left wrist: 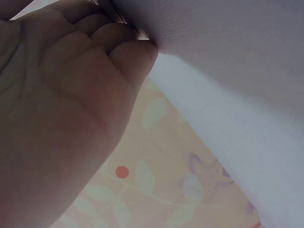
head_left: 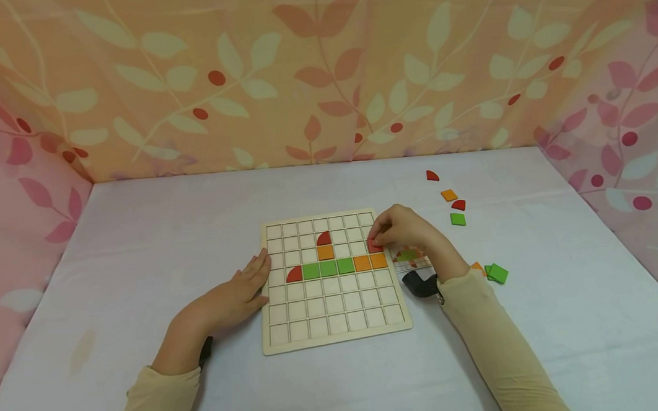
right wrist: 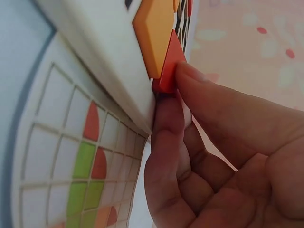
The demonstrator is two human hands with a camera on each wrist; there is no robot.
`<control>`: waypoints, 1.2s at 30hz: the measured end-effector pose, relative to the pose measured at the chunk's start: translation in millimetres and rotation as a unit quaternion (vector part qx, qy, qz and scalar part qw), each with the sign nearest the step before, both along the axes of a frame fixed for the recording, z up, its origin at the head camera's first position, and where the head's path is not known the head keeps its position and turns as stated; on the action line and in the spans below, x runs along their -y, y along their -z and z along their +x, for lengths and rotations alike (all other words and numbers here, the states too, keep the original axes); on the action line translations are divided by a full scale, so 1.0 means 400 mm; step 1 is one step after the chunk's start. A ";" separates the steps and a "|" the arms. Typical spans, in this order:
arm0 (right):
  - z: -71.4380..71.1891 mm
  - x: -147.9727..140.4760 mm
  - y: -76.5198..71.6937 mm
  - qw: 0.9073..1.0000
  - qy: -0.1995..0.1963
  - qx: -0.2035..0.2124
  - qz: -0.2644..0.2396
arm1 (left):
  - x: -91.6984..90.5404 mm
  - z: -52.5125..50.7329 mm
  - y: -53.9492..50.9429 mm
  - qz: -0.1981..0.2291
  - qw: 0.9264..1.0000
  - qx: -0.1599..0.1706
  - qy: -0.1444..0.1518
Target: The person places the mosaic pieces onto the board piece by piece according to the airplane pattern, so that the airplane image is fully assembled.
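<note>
A wooden grid board (head_left: 334, 306) lies on the white table, holding a row of one red quarter piece (head_left: 294, 274), three green squares (head_left: 328, 268) and two orange squares (head_left: 362, 263). Above the row are an orange square (head_left: 325, 252) and a red quarter piece (head_left: 323, 238). My right hand (head_left: 405, 229) pinches a red piece (head_left: 374, 246) at the board's right edge, just above the last orange square; the right wrist view shows thumb and finger on the red piece (right wrist: 172, 66). My left hand (head_left: 233, 297) rests with extended fingers against the board's left edge.
A printed pattern card (head_left: 412, 258) lies right of the board, partly under my right wrist. Farther right are loose red, orange and green pieces (head_left: 458, 219), and green squares (head_left: 497, 273) beside my right sleeve. Patterned cloth (head_left: 322, 75) stands behind the table.
</note>
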State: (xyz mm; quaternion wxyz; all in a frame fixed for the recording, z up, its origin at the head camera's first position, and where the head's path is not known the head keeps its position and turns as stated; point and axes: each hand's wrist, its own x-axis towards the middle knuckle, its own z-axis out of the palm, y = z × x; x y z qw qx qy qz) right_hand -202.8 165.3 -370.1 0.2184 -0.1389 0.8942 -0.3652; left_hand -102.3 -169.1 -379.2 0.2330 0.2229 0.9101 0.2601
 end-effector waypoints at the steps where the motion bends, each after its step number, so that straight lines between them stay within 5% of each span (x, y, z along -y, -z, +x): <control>1: 0.000 0.001 0.000 1.000 -0.001 -0.001 0.003 | 0.000 0.000 -0.001 0.000 1.000 0.000 0.001; 21: 0.012 -0.037 -0.001 0.998 0.045 0.020 -0.044 | -0.001 0.001 -0.005 -0.005 1.000 0.007 -0.003; 36: 0.003 -0.194 -0.032 0.988 0.147 -0.005 -0.057 | 0.006 -0.001 0.006 0.016 1.000 0.004 0.010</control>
